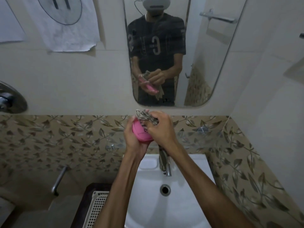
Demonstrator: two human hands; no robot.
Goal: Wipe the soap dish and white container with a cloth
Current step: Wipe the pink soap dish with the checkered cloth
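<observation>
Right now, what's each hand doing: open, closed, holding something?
Left hand: grips the pink soap dish.
Right hand: grips the patterned cloth, pressing it to the dish.

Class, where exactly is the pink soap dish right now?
The pink soap dish is centre frame, held in the left hand above the sink, below the mirror.

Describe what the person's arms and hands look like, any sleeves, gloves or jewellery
Both forearms are bare right down to the frame's lower edge, with no sleeve showing on them directly. The left hand and right hand wear no gloves, and no watch, bracelet or ring is visible. The mirror reflection shows a dark short-sleeved T-shirt with pale lettering, sleeves ending above the elbows.
</observation>
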